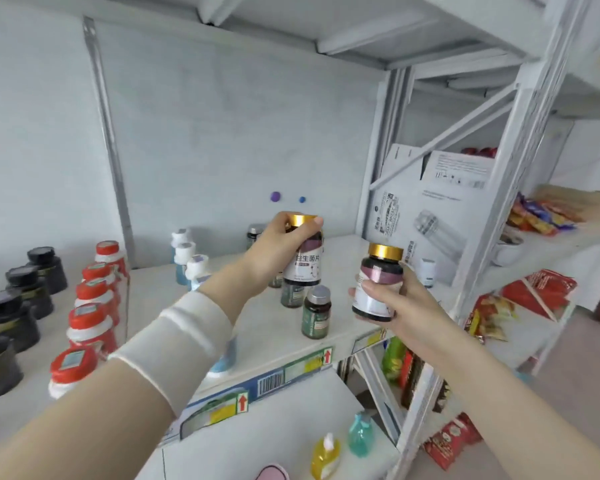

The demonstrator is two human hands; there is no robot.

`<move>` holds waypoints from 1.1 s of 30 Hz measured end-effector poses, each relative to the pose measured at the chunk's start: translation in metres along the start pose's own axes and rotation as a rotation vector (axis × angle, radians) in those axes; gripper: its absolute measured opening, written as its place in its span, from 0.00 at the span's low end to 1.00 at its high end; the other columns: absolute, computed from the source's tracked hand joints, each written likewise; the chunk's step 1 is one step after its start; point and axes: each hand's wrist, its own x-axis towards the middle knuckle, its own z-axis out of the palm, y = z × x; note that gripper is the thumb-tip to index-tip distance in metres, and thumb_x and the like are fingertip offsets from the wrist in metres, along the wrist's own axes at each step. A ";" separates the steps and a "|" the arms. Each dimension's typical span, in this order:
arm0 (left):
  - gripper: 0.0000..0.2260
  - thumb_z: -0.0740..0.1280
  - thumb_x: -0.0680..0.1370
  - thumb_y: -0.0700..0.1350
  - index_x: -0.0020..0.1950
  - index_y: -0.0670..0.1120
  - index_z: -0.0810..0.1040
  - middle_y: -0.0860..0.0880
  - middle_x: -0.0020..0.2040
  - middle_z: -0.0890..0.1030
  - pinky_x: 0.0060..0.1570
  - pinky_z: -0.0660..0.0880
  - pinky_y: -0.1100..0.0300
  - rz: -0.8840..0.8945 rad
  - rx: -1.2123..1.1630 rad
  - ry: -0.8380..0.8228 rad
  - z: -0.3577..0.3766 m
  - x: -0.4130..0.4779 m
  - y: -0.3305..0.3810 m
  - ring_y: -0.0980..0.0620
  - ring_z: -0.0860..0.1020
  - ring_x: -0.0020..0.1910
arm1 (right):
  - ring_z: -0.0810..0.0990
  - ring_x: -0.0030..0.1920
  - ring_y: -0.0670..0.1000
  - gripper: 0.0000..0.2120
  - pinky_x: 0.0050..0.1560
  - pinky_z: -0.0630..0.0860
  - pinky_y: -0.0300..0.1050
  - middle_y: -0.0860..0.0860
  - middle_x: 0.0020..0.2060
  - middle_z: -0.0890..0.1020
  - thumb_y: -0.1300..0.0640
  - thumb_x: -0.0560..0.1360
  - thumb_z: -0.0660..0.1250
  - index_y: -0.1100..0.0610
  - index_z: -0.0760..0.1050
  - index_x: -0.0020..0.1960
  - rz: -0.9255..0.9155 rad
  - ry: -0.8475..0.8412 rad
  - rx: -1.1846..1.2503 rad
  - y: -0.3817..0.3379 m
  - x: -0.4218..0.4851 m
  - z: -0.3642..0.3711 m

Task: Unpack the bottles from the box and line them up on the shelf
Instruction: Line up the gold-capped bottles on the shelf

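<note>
The left hand (278,244) reaches in over the shelf (153,292) and grips the first gold-capped bottle (305,268). Its fingers curl round the dark upper body and the thumb lies by the cap. That bottle stands upright in the air above the middle of the shelf, over the far end of a short line of green bottles (316,317) with silver caps.

The right hand (392,303) grasps the second gold-capped bottle (378,289) round its lower half. It is also upright, lower than the first and towards the shelf's front right corner. The two held bottles are near each other but do not touch.

Along the shelf's left side stand rows of black jars (14,306), red-capped bottles (90,306) and white-capped blue bottles (187,258). A white carton (430,202) leans in the back right corner. A printed box (271,379) with a barcode sits against the front edge.
</note>
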 end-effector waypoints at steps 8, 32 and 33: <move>0.17 0.66 0.77 0.52 0.60 0.45 0.69 0.44 0.58 0.78 0.44 0.73 0.66 -0.023 0.114 0.070 0.084 0.119 -0.024 0.52 0.77 0.52 | 0.80 0.54 0.49 0.21 0.56 0.76 0.45 0.48 0.50 0.82 0.61 0.71 0.70 0.52 0.71 0.62 -0.043 -0.087 -0.211 -0.014 0.112 -0.107; 0.17 0.70 0.74 0.51 0.56 0.43 0.73 0.49 0.51 0.77 0.46 0.70 0.63 -0.317 0.823 0.018 0.087 0.260 -0.112 0.52 0.75 0.49 | 0.74 0.52 0.50 0.27 0.50 0.71 0.41 0.50 0.52 0.76 0.54 0.65 0.77 0.57 0.70 0.60 0.022 -0.508 -0.879 0.076 0.287 -0.126; 0.17 0.70 0.74 0.52 0.57 0.44 0.73 0.48 0.53 0.77 0.49 0.70 0.61 -0.331 0.861 0.002 0.087 0.262 -0.114 0.51 0.74 0.50 | 0.74 0.52 0.50 0.27 0.50 0.70 0.41 0.50 0.52 0.76 0.54 0.65 0.77 0.58 0.70 0.60 0.021 -0.526 -0.880 0.079 0.289 -0.124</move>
